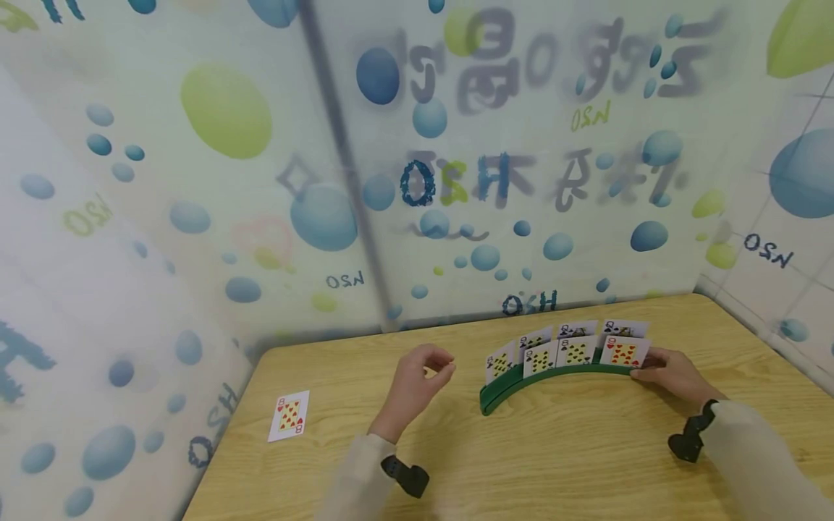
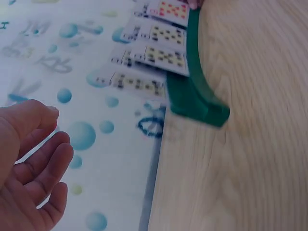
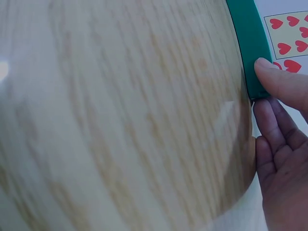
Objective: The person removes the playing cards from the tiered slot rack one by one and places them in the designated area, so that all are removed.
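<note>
A curved green card holder (image 1: 567, 372) stands on the table with several playing cards upright in two rows. Among the front cards is a red heart card (image 1: 623, 352) at the right end, beside a black-suited card (image 1: 576, 352). A queen (image 1: 619, 328) shows partly behind. My right hand (image 1: 674, 373) grips the holder's right end, thumb (image 3: 281, 82) on its front and fingers behind. Left of the holder, my left hand (image 1: 417, 383) hovers with loosely curled fingers and holds nothing. In the left wrist view the holder's near end (image 2: 202, 108) lies apart from that hand.
An eight of hearts (image 1: 289, 415) lies face up alone at the table's left side. The wooden table (image 1: 521, 463) meets a wall (image 1: 430, 253) printed with bubbles and lettering along its back. Each wrist wears a black band (image 1: 405, 476).
</note>
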Demonstrator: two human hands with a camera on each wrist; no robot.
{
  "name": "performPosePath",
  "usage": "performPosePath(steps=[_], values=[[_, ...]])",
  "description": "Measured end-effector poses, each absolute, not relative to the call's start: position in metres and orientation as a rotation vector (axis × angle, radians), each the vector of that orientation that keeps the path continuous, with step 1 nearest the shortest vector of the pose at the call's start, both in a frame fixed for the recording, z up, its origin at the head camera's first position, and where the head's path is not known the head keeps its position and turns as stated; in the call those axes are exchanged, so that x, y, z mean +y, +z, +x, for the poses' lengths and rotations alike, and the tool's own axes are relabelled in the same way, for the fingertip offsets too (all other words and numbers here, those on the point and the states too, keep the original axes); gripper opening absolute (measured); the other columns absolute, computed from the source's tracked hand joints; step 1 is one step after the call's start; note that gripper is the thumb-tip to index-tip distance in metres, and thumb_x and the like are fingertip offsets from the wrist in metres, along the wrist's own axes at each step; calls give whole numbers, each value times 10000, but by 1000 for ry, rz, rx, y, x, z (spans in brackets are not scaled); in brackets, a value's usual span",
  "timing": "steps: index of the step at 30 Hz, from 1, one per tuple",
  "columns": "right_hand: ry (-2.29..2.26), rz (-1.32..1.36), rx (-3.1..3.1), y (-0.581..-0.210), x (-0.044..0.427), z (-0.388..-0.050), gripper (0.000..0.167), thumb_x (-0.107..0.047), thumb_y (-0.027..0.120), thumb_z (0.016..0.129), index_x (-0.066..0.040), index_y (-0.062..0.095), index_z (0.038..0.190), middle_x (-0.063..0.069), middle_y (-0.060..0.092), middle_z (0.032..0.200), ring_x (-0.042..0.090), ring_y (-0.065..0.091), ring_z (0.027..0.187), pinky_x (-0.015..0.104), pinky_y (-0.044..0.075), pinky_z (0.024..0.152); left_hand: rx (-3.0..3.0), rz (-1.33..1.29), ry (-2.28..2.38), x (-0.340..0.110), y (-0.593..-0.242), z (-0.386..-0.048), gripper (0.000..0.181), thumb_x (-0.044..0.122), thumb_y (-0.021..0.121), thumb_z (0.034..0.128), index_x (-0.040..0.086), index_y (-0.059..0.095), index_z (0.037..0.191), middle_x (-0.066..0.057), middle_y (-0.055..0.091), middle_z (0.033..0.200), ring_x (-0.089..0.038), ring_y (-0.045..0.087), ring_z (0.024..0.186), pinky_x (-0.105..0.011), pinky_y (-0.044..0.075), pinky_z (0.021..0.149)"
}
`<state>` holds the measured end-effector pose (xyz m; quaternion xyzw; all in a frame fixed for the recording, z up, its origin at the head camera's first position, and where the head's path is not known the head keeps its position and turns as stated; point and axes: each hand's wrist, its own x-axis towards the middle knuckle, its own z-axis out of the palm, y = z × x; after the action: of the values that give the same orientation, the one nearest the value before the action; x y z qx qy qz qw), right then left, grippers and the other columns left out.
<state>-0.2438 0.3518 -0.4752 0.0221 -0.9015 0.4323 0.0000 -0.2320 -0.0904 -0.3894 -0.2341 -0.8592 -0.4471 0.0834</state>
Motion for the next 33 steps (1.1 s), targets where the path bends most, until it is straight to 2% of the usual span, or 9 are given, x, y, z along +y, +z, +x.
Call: performPosePath(steps=[6,11,14,21,33], values=[[1371,59,-2834,-474,352,-244,579,-218,672,841,187,458,1194,231,599,1036,76,536,834,215,442,666,-2516,-690,-1466,-57,-393,-234,100,152,649,859,104,651,946,13,629,873,-120,579,780,-290,466,709],[1380,48,-2824,-473,351,-243,565,-214,672,841,186,468,1183,223,602,1022,93,536,833,218,439,666,-2485,-628,-1542,-39,-398,-239,135,156,681,831,88,653,945,-38,635,905,-123,581,786,-319,491,732],[1375,48,-2820,-472,350,-241,547,-198,669,842,188,472,1175,221,603,1015,87,533,823,215,437,663,-2494,-599,-1540,-32,-401,-242,145,151,687,826,78,652,947,-41,633,910,-110,575,784,-298,489,736],[1379,61,-2822,-472,349,-241,542,-192,664,848,189,469,1181,224,602,1021,74,535,820,215,439,667,-2508,-580,-1537,-27,-404,-246,56,109,676,831,92,654,880,45,620,792,-57,559,701,-212,472,666],[1368,36,-2851,-471,350,-241,567,-217,667,845,184,464,1192,240,595,1047,118,535,857,217,431,670,-2541,-554,-1506,-32,-398,-246,42,126,666,844,94,655,871,58,620,780,-51,555,696,-210,469,658]])
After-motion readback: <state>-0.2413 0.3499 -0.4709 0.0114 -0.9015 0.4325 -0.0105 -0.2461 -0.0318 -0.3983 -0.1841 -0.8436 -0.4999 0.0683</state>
